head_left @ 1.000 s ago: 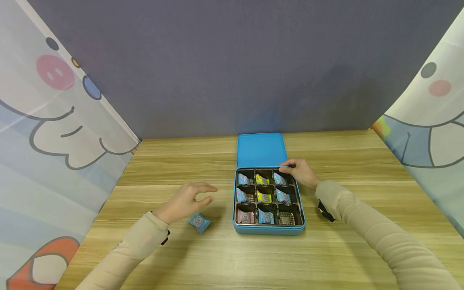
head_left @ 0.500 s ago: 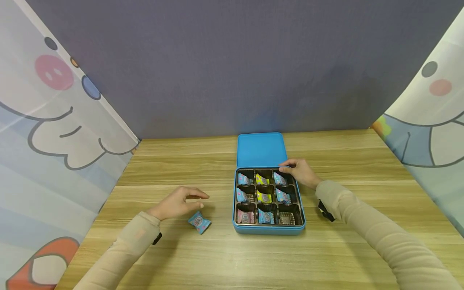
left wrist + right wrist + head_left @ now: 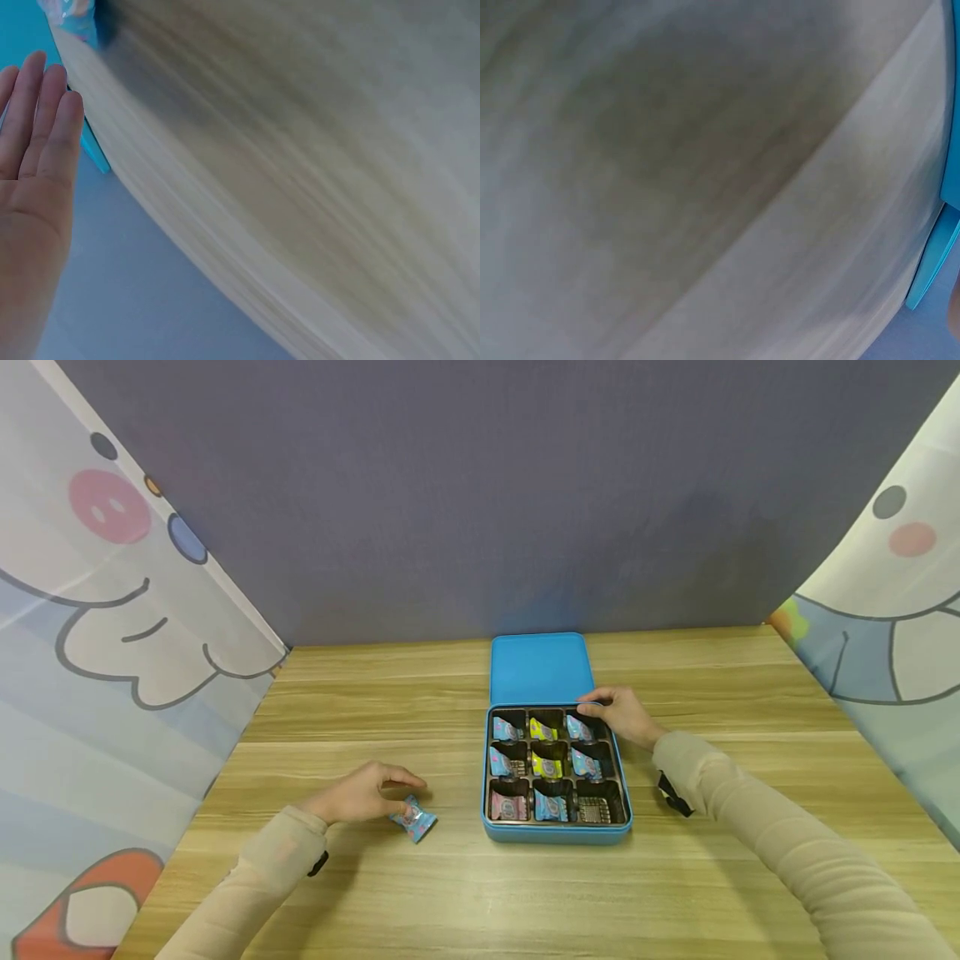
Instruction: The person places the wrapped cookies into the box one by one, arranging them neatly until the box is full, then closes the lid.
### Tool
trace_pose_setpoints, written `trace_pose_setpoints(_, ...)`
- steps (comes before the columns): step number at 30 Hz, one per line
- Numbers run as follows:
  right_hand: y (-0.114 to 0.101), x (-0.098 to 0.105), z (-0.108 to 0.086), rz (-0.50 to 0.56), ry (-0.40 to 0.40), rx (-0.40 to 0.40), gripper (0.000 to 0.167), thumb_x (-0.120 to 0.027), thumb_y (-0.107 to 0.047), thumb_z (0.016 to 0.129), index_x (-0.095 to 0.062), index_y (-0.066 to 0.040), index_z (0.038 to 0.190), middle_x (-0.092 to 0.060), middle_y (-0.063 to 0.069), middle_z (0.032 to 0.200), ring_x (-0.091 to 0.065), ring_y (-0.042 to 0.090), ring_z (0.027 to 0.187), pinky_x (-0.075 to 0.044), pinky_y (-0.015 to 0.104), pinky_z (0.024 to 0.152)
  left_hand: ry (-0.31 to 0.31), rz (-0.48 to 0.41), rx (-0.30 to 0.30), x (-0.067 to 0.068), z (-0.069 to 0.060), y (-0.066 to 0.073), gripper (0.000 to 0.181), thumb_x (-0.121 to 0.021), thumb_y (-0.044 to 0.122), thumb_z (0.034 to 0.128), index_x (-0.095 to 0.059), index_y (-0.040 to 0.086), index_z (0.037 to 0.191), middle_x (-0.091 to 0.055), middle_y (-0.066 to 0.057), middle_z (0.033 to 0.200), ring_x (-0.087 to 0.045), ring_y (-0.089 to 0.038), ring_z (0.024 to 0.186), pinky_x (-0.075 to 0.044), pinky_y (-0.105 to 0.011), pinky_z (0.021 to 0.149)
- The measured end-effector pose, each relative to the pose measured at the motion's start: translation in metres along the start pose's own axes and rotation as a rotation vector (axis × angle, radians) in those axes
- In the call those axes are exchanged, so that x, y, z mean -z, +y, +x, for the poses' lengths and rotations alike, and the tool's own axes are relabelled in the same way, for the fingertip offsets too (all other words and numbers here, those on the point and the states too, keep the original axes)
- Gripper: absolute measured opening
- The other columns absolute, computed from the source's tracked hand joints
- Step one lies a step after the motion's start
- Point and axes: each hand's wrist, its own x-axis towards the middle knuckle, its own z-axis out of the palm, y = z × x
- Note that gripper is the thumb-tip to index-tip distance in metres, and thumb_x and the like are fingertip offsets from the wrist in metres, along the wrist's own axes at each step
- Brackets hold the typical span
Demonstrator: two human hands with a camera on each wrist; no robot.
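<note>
A blue wrapped candy (image 3: 418,825) lies on the wooden table, left of the blue tin (image 3: 557,835). My left hand (image 3: 356,795) is just above and left of this candy, thumb over its near side and fingers extended. In the left wrist view the fingers of the left hand (image 3: 37,157) look straight, with the candy (image 3: 75,19) beyond them. My right hand (image 3: 626,717) holds the tin's far right corner, thumb at the inner rim. The tin's dark tray bears blue, yellow and pink candies; its near right compartment shows a bare ribbed bottom.
The tin's blue lid (image 3: 542,670) lies folded back behind it. A grey partition (image 3: 510,510) stands at the table's far edge. Printed cloths (image 3: 90,635) hang at both sides. Wooden table surface (image 3: 450,893) spreads in front of the tin.
My left hand has moved left, then down to the candy on the table, its thumb now overlapping it in view. The right hand and the tin have stayed put.
</note>
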Motion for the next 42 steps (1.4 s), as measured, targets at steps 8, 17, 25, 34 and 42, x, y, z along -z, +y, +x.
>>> trace_pose_setpoints(8,0.001,-0.001,0.0,0.001,0.004,0.007,0.029,-0.063,-0.022,0.087,-0.066,-0.003,0.109,-0.06,0.018,0.115,-0.054,0.033,0.107,-0.048,0.042,0.089,-0.032,-0.005,-0.058,-0.008,-0.002,-0.006,0.041,-0.071,0.013,0.0788,-0.061,0.005,0.118,-0.062,-0.006,0.119,-0.054,-0.028,0.115,-0.042,-0.048,0.099)
trace_pose_setpoints(17,0.001,0.0,0.001,-0.009,0.007,-0.007,0.03,-0.063,-0.023,0.088,-0.065,-0.003,0.11,-0.059,0.018,0.117,-0.054,0.033,0.107,-0.048,0.041,0.09,0.001,-0.024,-0.04,-0.015,-0.006,-0.012,0.043,-0.072,0.009,0.0766,-0.061,0.007,0.118,-0.06,-0.004,0.121,-0.053,-0.028,0.114,-0.043,-0.048,0.098)
trace_pose_setpoints(25,0.001,0.0,0.001,0.0,0.002,-0.016,0.03,-0.062,-0.023,0.088,-0.065,-0.003,0.11,-0.058,0.018,0.119,-0.052,0.033,0.109,-0.047,0.042,0.091,0.028,-0.021,-0.062,-0.022,-0.006,-0.021,0.044,-0.074,0.014,0.0752,-0.062,0.009,0.117,-0.059,-0.007,0.121,-0.054,-0.026,0.109,-0.048,-0.042,0.093)
trace_pose_setpoints(34,-0.001,0.0,0.0,0.008,-0.001,-0.006,0.03,-0.063,-0.023,0.087,-0.066,-0.003,0.11,-0.059,0.018,0.117,-0.054,0.032,0.106,-0.049,0.041,0.089,0.066,0.03,-0.031,-0.025,-0.008,-0.021,0.041,-0.075,0.011,0.0743,-0.063,0.011,0.114,-0.06,-0.004,0.12,-0.054,-0.026,0.11,-0.048,-0.042,0.093)
trace_pose_setpoints(42,0.0,0.001,0.0,0.008,0.006,0.007,0.03,-0.064,-0.024,0.087,-0.066,-0.003,0.109,-0.059,0.018,0.116,-0.054,0.032,0.107,-0.048,0.041,0.089,0.097,0.08,-0.027,-0.026,-0.006,-0.018,0.038,-0.075,0.012,0.0745,-0.065,0.011,0.111,-0.061,-0.005,0.117,-0.055,-0.027,0.109,-0.047,-0.045,0.093)
